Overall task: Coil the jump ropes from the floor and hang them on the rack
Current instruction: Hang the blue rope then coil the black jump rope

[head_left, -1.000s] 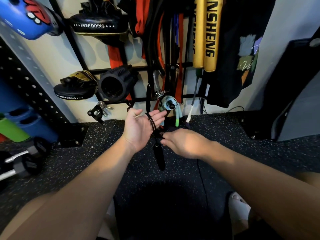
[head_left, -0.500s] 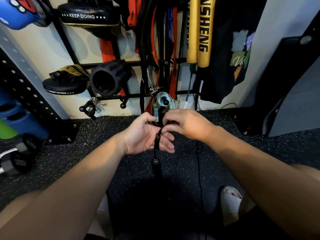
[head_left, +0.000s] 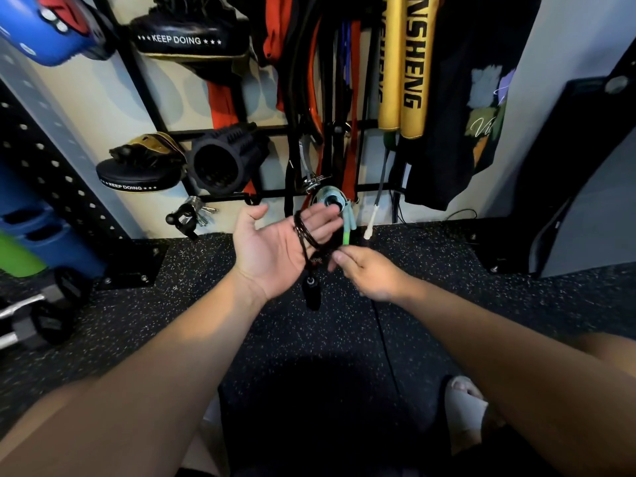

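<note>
My left hand (head_left: pixel 272 249) is held palm up with straight fingers, and several turns of a thin black jump rope (head_left: pixel 303 232) are wound round those fingers. A black handle (head_left: pixel 311 292) of the rope hangs below the hand. My right hand (head_left: pixel 370 275) pinches the rope just under the left fingertips, and the rope's free length (head_left: pixel 385 346) trails down to the floor. The black wall rack (head_left: pixel 268 129) stands straight ahead, hung with bands and gear.
On the rack hang focus pads (head_left: pixel 137 173), a black foam roller (head_left: pixel 223 163), gold padded sticks (head_left: pixel 406 63) and a green-handled rope (head_left: pixel 346 232). A perforated upright (head_left: pixel 51 166) and dumbbells (head_left: pixel 38 315) stand left. A dark panel (head_left: pixel 564 173) leans right. My sandalled foot (head_left: pixel 464 407) is below.
My left hand has opened again, palm up, with more rope turns on its fingers. My right hand has come down from above the left fingers to below them.
</note>
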`<action>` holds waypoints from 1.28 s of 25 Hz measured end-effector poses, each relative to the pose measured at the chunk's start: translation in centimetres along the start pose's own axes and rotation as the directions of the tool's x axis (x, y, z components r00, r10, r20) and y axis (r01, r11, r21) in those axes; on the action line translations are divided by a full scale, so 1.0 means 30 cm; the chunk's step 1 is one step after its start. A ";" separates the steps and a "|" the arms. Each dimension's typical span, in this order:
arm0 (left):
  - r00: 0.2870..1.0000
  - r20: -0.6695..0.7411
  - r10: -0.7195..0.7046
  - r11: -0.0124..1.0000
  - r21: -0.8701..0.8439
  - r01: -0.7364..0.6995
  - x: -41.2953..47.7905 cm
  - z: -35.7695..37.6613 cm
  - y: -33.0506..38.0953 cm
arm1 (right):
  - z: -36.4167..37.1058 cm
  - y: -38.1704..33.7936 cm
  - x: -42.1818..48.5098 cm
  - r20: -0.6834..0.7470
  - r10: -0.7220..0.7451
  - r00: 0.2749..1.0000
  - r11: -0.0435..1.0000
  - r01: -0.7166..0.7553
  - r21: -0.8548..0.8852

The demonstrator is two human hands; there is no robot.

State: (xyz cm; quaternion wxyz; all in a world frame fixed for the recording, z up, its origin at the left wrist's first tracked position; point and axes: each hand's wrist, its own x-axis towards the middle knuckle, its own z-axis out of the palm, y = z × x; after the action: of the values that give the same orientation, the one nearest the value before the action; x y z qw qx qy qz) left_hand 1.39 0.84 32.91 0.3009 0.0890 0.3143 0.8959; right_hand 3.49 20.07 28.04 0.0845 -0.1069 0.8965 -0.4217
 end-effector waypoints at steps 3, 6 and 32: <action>0.996 -0.041 0.082 0.996 -0.022 -0.083 0.005 -0.009 0.033 | 0.013 0.025 0.001 0.060 0.025 0.998 0.999 -0.023 -0.039; 0.990 -0.085 0.112 0.994 0.023 -0.110 0.006 -0.024 0.048 | 0.011 0.001 -0.005 0.127 -0.006 0.992 0.991 0.023 -0.135; 0.994 0.015 -0.107 0.985 0.141 0.103 -0.024 0.029 -0.006 | -0.020 0.027 0.033 -0.110 -0.015 0.994 0.979 0.037 0.202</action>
State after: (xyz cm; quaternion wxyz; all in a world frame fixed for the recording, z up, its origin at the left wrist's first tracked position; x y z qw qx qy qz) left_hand 2.37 0.97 33.50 0.3442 0.1032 0.3773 0.8535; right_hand 2.30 20.75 27.73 0.0408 -0.0865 0.8503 -0.5176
